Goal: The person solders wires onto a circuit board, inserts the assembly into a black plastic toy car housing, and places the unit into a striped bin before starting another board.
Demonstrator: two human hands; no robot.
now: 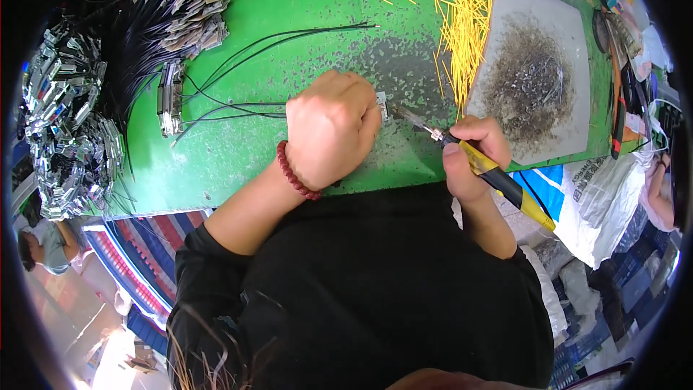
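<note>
My left hand (330, 126), with a red bead bracelet at the wrist, is closed over a small metal part (381, 105) on the green table (303, 7); black wires (238, 108) run out from under it to the left. My right hand (473, 155) grips a yellow-and-black soldering iron (498, 179). Its metal tip (408, 117) points left and ends just beside the small part at my left fingertips.
A pile of thin yellow sticks (458, 22) lies at the back right next to a grey pad (538, 65) dirtied with dark residue. Bundles of black wires with tags (177, 11) and a heap of shiny metal pieces (61, 115) fill the left. White bags (599, 188) sit on the right.
</note>
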